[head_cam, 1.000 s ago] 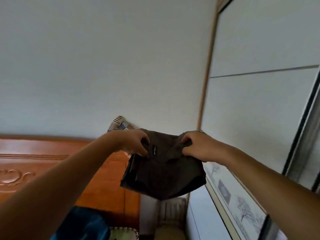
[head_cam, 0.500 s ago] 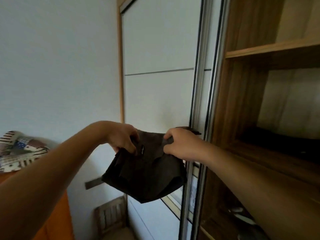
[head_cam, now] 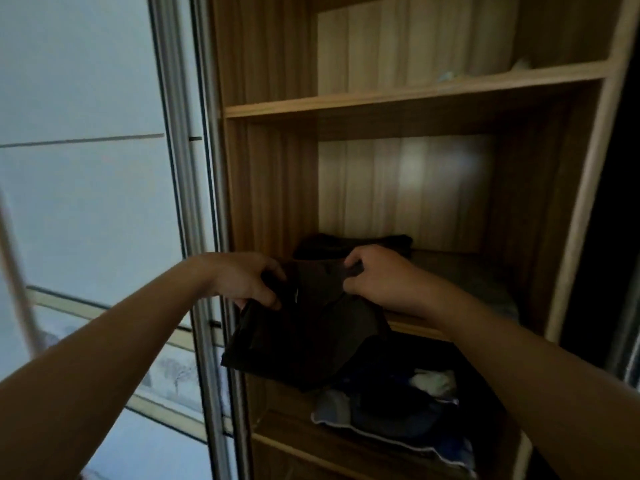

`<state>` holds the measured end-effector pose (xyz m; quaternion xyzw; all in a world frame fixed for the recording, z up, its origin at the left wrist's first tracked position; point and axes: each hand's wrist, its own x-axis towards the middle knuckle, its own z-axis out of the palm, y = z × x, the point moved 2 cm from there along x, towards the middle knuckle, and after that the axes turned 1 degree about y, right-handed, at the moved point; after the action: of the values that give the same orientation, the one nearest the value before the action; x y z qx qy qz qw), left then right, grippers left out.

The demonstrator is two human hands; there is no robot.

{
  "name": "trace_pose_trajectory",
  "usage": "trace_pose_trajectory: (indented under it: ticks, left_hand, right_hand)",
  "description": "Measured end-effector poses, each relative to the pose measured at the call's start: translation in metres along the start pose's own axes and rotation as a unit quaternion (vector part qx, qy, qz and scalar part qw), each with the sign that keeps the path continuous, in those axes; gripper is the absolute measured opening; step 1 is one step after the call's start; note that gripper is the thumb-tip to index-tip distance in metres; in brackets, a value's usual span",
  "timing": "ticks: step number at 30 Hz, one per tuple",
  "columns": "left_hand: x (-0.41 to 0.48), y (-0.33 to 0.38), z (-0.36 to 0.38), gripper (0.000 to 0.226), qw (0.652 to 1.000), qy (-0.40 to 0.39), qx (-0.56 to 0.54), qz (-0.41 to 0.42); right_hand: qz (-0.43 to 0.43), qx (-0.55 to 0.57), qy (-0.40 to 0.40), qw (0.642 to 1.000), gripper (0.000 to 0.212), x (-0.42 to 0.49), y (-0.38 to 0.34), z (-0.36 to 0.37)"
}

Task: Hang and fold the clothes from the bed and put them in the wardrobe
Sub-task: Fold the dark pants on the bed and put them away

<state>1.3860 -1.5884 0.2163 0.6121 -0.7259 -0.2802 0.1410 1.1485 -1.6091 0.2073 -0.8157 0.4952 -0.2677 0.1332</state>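
Observation:
I hold a folded dark brown garment (head_cam: pixel 311 334) in front of the open wooden wardrobe (head_cam: pixel 270 188). My left hand (head_cam: pixel 242 282) grips its upper left edge and my right hand (head_cam: pixel 377 278) grips its upper right edge. The garment hangs at the front lip of the middle shelf (head_cam: pixel 419 327), its lower part drooping below the shelf edge. Another dark folded garment (head_cam: pixel 349 245) lies further back on that same shelf, partly hidden behind my hands.
An upper shelf (head_cam: pixel 398 95) holds a small pale item at the right. The lower shelf carries a pile of dark blue and white clothes (head_cam: pixel 401 403). A white sliding wardrobe door (head_cam: pixel 86 202) with a metal frame stands to the left.
The view has swung right from the wall and headboard to the open wardrobe. Both hands have carried the garment up to the middle shelf, keeping the same grip.

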Motion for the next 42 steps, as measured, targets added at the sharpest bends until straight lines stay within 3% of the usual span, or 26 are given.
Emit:
trace_pose_trajectory:
  ticks: [11, 15, 18, 21, 23, 26, 29, 31, 33, 36, 42]
  left_hand:
    - [0.140, 0.071, 0.007, 0.050, 0.992, -0.018, -0.111, 0.065]
    - [0.199, 0.111, 0.012, 0.053, 0.975, -0.043, -0.189, 0.106]
    - [0.239, 0.132, 0.040, 0.054, 0.969, -0.047, -0.201, 0.133]
    - [0.268, 0.128, 0.087, 0.059, 0.982, -0.067, -0.129, 0.124]
    - [0.282, 0.119, 0.106, 0.063, 0.986, -0.097, -0.080, 0.113]
    - [0.294, 0.121, 0.096, 0.058, 0.984, -0.129, -0.057, 0.110]
    - [0.309, 0.145, 0.078, 0.046, 0.977, 0.016, 0.078, 0.198]
    - [0.315, 0.161, 0.089, 0.045, 0.955, 0.088, 0.133, 0.249]
    - [0.324, 0.164, 0.118, 0.051, 0.949, 0.078, 0.182, 0.248]
    - [0.343, 0.146, 0.157, 0.064, 0.962, 0.021, 0.217, 0.168]
    - [0.358, 0.137, 0.169, 0.066, 0.959, 0.020, 0.229, 0.163]
  right_hand:
    - [0.167, -0.083, 0.044, 0.981, 0.021, 0.029, 0.088, -0.092]
    - [0.251, -0.102, 0.048, 0.961, 0.014, 0.042, 0.123, -0.128]
    - [0.316, -0.188, 0.035, 0.929, 0.015, 0.041, 0.149, -0.131]
    - [0.405, -0.233, -0.104, 0.878, 0.051, 0.031, 0.180, -0.111]
    - [0.445, -0.238, -0.163, 0.848, 0.060, 0.021, 0.192, -0.100]
    - [0.397, -0.314, -0.092, 0.858, 0.039, 0.035, 0.194, -0.105]
    - [0.341, -0.404, -0.044, 0.848, 0.036, 0.061, 0.196, -0.109]
    - [0.309, -0.381, -0.022, 0.871, 0.038, 0.073, 0.211, -0.097]
    - [0.325, -0.335, -0.032, 0.884, 0.055, 0.071, 0.232, -0.077]
    - [0.376, -0.302, -0.026, 0.876, 0.076, 0.066, 0.268, -0.054]
    - [0.398, -0.217, -0.031, 0.891, 0.086, 0.077, 0.293, -0.043]
